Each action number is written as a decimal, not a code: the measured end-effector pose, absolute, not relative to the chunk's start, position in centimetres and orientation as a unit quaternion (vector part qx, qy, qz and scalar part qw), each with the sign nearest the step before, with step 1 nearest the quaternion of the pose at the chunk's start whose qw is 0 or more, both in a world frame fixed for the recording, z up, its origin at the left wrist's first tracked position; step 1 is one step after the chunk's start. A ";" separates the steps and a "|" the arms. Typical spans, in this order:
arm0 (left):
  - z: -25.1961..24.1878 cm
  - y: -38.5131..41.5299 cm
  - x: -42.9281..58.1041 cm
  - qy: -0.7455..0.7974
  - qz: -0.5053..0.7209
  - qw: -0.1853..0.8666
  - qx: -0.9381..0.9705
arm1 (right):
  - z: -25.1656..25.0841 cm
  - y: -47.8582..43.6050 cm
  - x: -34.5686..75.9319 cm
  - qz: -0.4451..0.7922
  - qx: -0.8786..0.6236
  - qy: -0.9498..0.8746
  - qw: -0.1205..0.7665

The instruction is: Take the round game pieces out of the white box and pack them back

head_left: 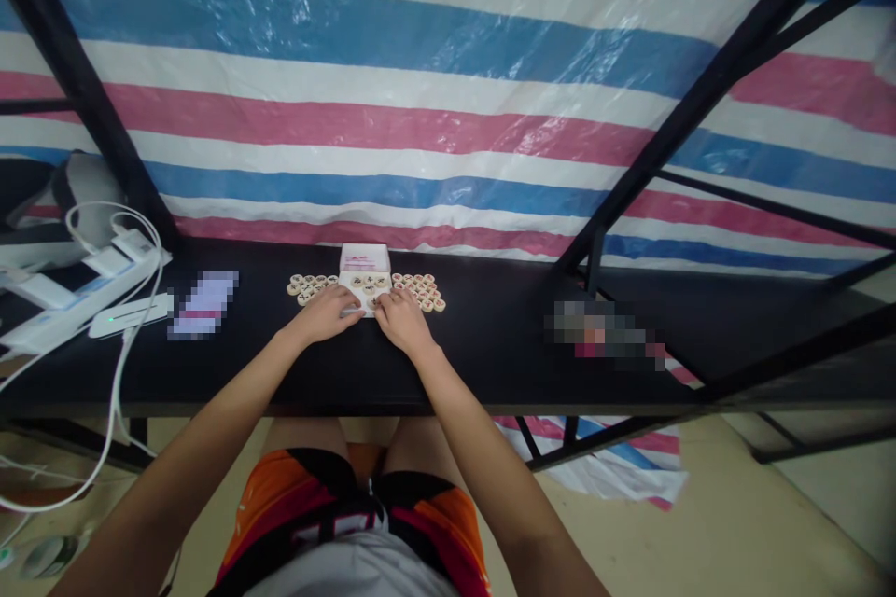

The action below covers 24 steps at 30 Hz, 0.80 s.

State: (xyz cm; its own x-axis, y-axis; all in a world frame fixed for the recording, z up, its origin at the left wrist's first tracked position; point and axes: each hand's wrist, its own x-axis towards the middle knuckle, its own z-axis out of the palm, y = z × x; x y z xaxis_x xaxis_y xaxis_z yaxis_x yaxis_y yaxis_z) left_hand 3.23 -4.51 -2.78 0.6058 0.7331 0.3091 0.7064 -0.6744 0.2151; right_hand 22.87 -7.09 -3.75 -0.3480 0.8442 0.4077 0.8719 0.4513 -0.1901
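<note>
A small white box (365, 259) stands open at the middle of the black table, its lid raised at the back and printed in pink. Several round wooden Chinese chess pieces (369, 281) lie in it. My left hand (328, 313) grips the box at its left side, thumb along the front. At the right side, my right hand (404, 317) has its fingertips closed on a chess piece near the box's front; the grip is partly hidden. Dark-marked pieces (306, 284) lie in rows to the left, partly behind my left hand. Red-marked pieces (427, 290) lie to the right.
The black table (490, 336) has a blurred phone-like item (204, 303) on the left, beside a white device (132, 315) and looping white cables (116, 392). Another blurred item (606, 329) lies right. Black metal posts (648, 135) and a striped sheet (392, 121) stand behind.
</note>
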 end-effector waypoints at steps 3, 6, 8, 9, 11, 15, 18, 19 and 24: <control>-2.8 -4.9 3.6 0.387 0.185 0.023 0.903 | -3.7 -7.1 22.8 -0.020 -0.525 -0.819 0.231; -3.0 -5.1 4.0 0.367 0.184 0.012 0.912 | -3.6 -7.2 22.7 -0.010 -0.523 -0.821 0.228; -3.1 -5.1 4.2 0.361 0.175 0.012 0.916 | -3.6 -7.2 22.7 -0.001 -0.518 -0.825 0.226; -3.2 -5.1 4.3 0.361 0.171 0.010 0.917 | -3.6 -7.2 22.7 0.003 -0.515 -0.827 0.227; -3.3 -5.1 4.3 0.362 0.163 0.007 0.918 | -3.6 -7.2 22.7 0.008 -0.508 -0.829 0.232; -3.4 -5.1 4.3 0.361 0.160 0.014 0.919 | -3.7 -7.0 22.8 0.024 -0.493 -0.834 0.246; -3.3 -5.1 4.3 0.362 0.157 0.016 0.919 | -3.7 -6.9 22.9 0.033 -0.487 -0.837 0.247; -3.3 -5.1 4.3 0.363 0.155 0.014 0.919 | -3.7 -6.9 22.9 0.033 -0.487 -0.837 0.247; -3.2 -5.3 4.4 0.367 0.159 0.009 0.916 | -3.7 -7.0 22.9 0.025 -0.488 -0.838 0.243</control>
State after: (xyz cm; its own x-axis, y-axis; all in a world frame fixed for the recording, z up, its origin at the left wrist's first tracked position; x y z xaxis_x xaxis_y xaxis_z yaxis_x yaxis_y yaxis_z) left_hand 4.39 -5.31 -3.25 0.6800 0.6757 0.2845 0.6697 -0.7304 0.1341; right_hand 22.92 -7.03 -3.66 -0.4045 0.8304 0.3832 0.8061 0.5216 -0.2794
